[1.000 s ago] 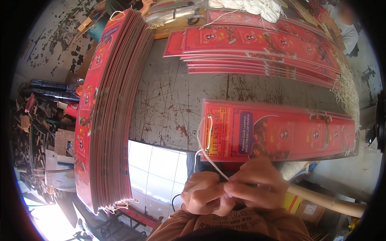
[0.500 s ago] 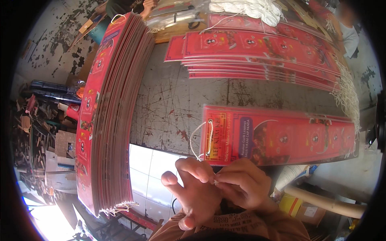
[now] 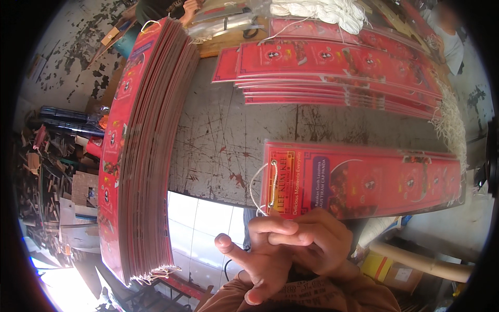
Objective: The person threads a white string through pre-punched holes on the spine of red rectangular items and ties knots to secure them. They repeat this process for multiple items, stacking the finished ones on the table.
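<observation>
My left hand is low in the middle, palm up, with some fingers spread to the left and the others bent toward my right hand. I see nothing held in it. The fingers of my right hand are drawn together and meet the left fingertips; whatever they pinch is hidden. Just beyond both hands lies a stack of long red printed hanging strips with clear plastic edges. A white cord threads two holes at the strips' left end, looping down behind my left hand.
A tall stack of red strips stands at the left. More red strips lie at the back of the scratched grey table, under a white cord bundle. Two other people are at the far edges. A cardboard tube lies lower right.
My hands have shifted slightly right, and the right fingers now cover the small white bit that showed between them. The view has tilted a little; the strips stay in place.
</observation>
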Action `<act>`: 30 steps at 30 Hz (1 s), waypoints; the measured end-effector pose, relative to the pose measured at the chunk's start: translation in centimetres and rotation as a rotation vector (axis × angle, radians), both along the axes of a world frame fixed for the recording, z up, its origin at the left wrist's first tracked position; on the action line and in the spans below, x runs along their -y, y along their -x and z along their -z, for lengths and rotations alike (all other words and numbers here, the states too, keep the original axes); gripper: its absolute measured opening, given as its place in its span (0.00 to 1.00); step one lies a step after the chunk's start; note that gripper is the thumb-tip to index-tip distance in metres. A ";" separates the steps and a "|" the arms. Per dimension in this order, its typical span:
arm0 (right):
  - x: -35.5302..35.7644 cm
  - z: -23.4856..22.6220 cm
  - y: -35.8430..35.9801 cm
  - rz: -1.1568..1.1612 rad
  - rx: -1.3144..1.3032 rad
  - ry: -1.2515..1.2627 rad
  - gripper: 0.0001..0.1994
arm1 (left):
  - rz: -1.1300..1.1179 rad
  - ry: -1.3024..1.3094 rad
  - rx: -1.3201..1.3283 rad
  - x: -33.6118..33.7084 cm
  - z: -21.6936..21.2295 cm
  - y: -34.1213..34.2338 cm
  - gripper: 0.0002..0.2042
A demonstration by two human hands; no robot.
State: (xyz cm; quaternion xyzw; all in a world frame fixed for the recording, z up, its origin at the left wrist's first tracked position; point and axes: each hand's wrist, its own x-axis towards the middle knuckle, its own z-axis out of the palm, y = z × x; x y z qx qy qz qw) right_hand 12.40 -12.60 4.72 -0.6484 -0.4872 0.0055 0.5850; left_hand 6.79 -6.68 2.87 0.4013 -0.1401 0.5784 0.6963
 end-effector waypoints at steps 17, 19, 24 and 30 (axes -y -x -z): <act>0.6 0.3 -1.4 -0.017 -0.200 -0.118 0.09 | -0.290 -0.493 -0.971 -2.7 -2.5 3.1 0.22; 0.4 0.1 -1.3 -0.008 -0.235 -0.119 0.08 | -0.324 -0.505 -0.984 -2.6 -2.6 3.0 0.21; 0.3 -0.2 -1.3 -0.011 -0.270 -0.110 0.08 | -0.408 -0.540 -0.993 -2.6 -2.5 2.5 0.21; 0.3 0.4 -1.4 -0.024 -0.263 -0.106 0.08 | -0.440 -0.591 -0.987 -2.8 -1.7 2.7 0.21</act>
